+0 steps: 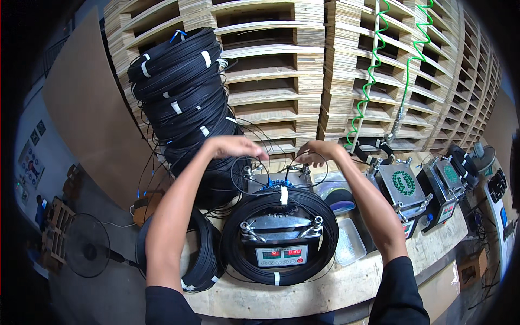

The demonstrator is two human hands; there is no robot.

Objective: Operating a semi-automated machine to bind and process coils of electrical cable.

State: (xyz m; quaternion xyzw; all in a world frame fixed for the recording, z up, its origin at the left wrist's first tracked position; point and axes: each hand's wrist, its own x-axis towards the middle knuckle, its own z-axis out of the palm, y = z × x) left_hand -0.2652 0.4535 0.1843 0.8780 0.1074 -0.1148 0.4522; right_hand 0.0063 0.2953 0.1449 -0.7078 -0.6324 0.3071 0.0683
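Note:
A machine with a metal top and a front panel with a lit red display stands before me on the bench. Around it hangs a large coil of black cable, bound with white tape. Behind the coil, blue connectors sit in a row on the metal plate. My left hand reaches over the plate, fingers together at a thin black cable end. Opposite it, my right hand is curled, its fingertips at another cable end. Both ends run down to the blue connectors. The fingertips are partly hidden.
Tall stacked cable coils rise at the back left; another coil lies below them. A clear tray is right of the machine. Further right are two similar machines. Wooden pallets and green spiral hoses stand behind.

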